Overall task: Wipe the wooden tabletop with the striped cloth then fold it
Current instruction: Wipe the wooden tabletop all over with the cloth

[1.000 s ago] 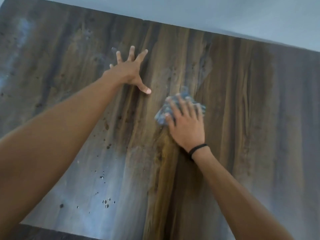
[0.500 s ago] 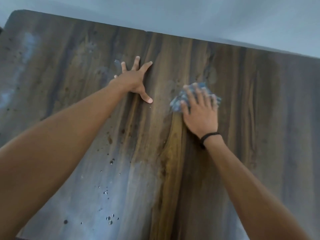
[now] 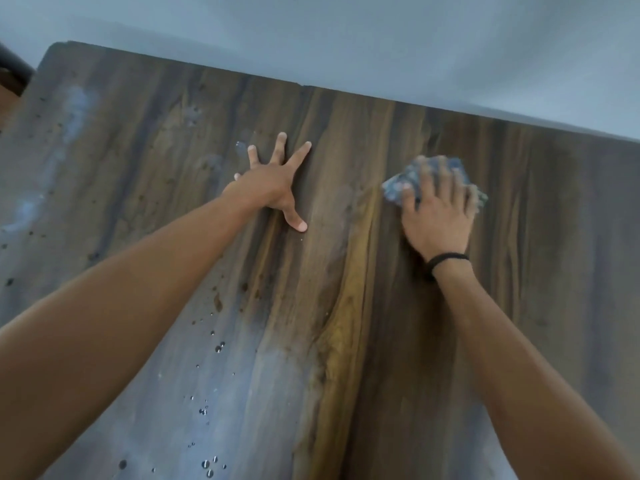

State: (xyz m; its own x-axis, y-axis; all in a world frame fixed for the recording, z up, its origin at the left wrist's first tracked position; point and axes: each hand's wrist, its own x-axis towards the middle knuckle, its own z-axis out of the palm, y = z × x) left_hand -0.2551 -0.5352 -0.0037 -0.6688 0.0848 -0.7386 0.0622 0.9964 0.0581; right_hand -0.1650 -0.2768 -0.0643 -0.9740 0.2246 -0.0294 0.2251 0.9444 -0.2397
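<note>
The right hand (image 3: 437, 223) presses a bunched blue-grey striped cloth (image 3: 398, 187) flat-fingered onto the dark streaked wooden tabletop (image 3: 346, 306). The left hand (image 3: 273, 183) rests there, fingers splayed straight

- Wooden tabletop (image 3: 554, 271): dark brown with long streaked grain; a golden-yellow streak runs from the centre toward 6 o'clock, and a pale blue-grey sheen lies at 7 to 9 o'clock.
- Cloth (image 3: 398, 187), 2 o'clock: blue-grey flecked with white; the pattern is blurred.
- Wristband (image 3: 446, 258), 3 o'clock: black.
- Droplets (image 3: 206, 464), 7 o'clock: silvery, dark-rimmed beads.
- Wall (image 3: 346, 36), 12 o'clock: plain pale grey-blue.
</note>
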